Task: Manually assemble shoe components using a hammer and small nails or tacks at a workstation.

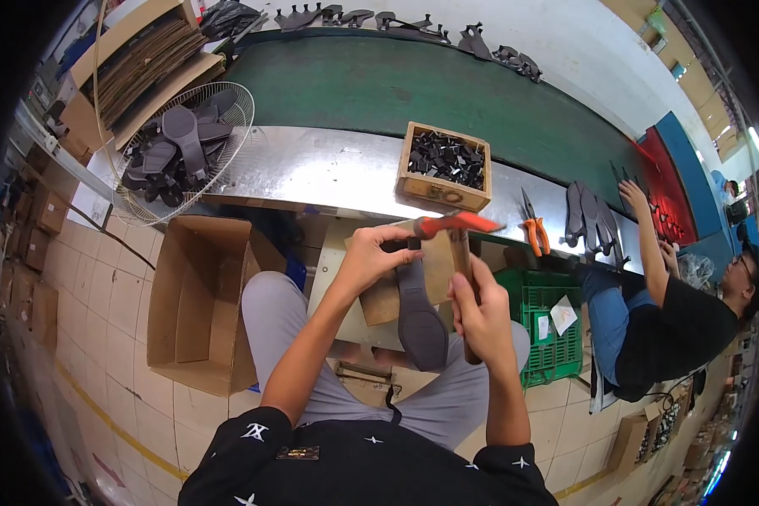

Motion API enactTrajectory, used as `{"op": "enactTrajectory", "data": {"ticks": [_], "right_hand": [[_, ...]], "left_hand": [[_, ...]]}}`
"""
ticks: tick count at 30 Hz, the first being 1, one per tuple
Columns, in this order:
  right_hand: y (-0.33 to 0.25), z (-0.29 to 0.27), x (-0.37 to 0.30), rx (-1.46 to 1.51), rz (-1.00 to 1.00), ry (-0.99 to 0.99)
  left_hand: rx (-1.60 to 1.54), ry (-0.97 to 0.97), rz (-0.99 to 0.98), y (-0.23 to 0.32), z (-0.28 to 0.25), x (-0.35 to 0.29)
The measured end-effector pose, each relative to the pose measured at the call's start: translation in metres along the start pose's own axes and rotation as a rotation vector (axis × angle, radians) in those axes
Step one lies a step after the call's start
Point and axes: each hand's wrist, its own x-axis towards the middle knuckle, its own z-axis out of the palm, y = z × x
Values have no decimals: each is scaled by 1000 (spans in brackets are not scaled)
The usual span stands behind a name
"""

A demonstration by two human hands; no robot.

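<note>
My right hand (483, 314) is wrapped round the wooden handle of a hammer (461, 221), whose orange-red head is raised over the work. A dark grey shoe sole (422, 327) lies between my knees, its heel end pointing away from me. At that heel end my left hand (371, 258) pinches with thumb and fingers, and a small black block (414, 244) shows between them. Whether the block is fixed to the heel cannot be made out. The hammer head is close above the left fingertips. Under the sole is a brown board (381, 305).
A wooden box (444, 201) of small black pieces stands on the metal bench edge (312, 160), with orange-handled pliers (535, 229) to its right. A wire basket (243, 110) of soles, a cardboard box (167, 308) and a green crate (557, 367) surround me. A co-worker (675, 329) sits at right.
</note>
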Motion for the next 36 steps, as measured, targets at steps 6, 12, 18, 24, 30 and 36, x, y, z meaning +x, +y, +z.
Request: {"op": "enactTrajectory", "data": {"ticks": [6, 12, 18, 24, 30, 36], "right_hand": [[-23, 1, -17, -193, -193, 96], [-38, -1, -14, -290, -174, -61], [-12, 12, -13, -350, -159, -39], [-56, -4, -25, -412, -440, 178], [-21, -6, -20, -623, -654, 120], [-53, -20, -8, -635, -630, 155]], "left_hand": [[37, 11, 27, -4, 0, 2], [8, -11, 5, -9, -3, 2], [40, -22, 11, -7, -2, 0], [264, -15, 206, -20, -8, -7], [677, -30, 159, -12, -2, -16], [646, -46, 124, -21, -8, -22]]}}
